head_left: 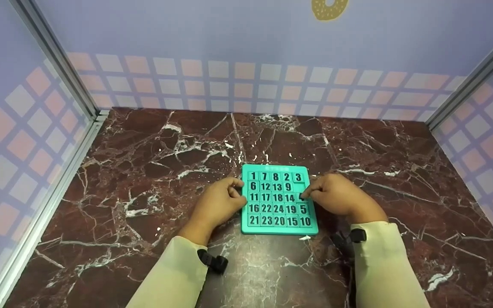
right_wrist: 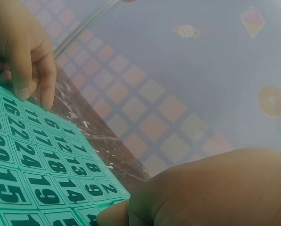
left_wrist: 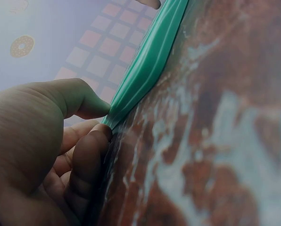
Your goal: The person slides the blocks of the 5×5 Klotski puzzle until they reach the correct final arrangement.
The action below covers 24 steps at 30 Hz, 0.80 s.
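Note:
A turquoise sliding number puzzle (head_left: 277, 203) lies flat on the marbled surface, its black-numbered tiles in five rows. The gap among the tiles is at the right end of the second row, beside the 9. My left hand (head_left: 220, 202) holds the puzzle's left edge; in the left wrist view, thumb and fingertips pinch its turquoise rim (left_wrist: 145, 68). From the right side my right hand (head_left: 336, 194) reaches over the edge, a fingertip touching the 4 tile (head_left: 301, 196) just below the gap. That fingertip partly covers the 4, and the right wrist view hides the other fingers.
Dark red marbled tabletop (head_left: 178, 171) surrounds the puzzle. Behind it rises a lilac wall (head_left: 229, 38) with pink and white squares, and side panels with metal strips stand at left and right. Black straps (head_left: 214, 261) sit on both cream sleeves.

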Each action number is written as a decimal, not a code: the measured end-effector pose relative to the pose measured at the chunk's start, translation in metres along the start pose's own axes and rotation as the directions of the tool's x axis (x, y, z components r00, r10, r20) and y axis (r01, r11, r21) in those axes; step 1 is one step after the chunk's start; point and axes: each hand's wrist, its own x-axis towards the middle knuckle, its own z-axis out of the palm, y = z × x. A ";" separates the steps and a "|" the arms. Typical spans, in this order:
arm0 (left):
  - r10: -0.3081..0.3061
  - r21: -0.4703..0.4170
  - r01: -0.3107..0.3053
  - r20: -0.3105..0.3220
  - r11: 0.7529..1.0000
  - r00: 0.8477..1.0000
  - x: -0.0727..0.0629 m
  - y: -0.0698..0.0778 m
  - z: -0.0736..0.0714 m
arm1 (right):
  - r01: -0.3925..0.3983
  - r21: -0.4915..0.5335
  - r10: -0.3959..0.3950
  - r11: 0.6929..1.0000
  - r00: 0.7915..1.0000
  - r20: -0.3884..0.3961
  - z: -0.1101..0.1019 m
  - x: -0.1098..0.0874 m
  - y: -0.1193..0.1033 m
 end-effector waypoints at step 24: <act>0.000 -0.008 0.000 0.006 1.000 1.000 0.000 0.000 0.000 | -0.061 0.004 0.061 0.998 0.998 0.019 0.001 0.003 0.002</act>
